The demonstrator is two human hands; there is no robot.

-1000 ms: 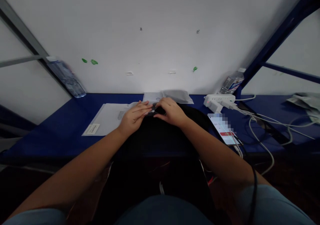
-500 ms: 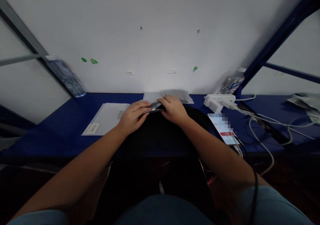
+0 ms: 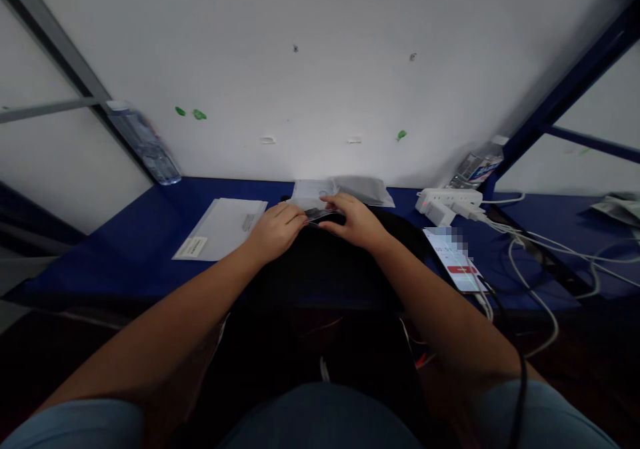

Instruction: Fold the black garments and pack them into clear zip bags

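My left hand is closed on the left edge of a thin grey plastic bag, fingers pressed together. At the bag's right side is my right hand, its thumb and fingers apart around the edge; whether it touches the bag is unclear. Black cloth lies beneath both hands. Behind them, translucent bags rest against the wall. To the left of my left hand lies a flat white packet with a label at its lower left corner.
A power strip with plugs and white cables sits at the right, above a lit phone. One bottle stands at the back right, another leans at the left. A dark cable crosses my right arm.
The thumb and fingers of my right hand have spread apart. My left hand has closed more tightly at the bag's left edge. The whole view has shifted slightly.
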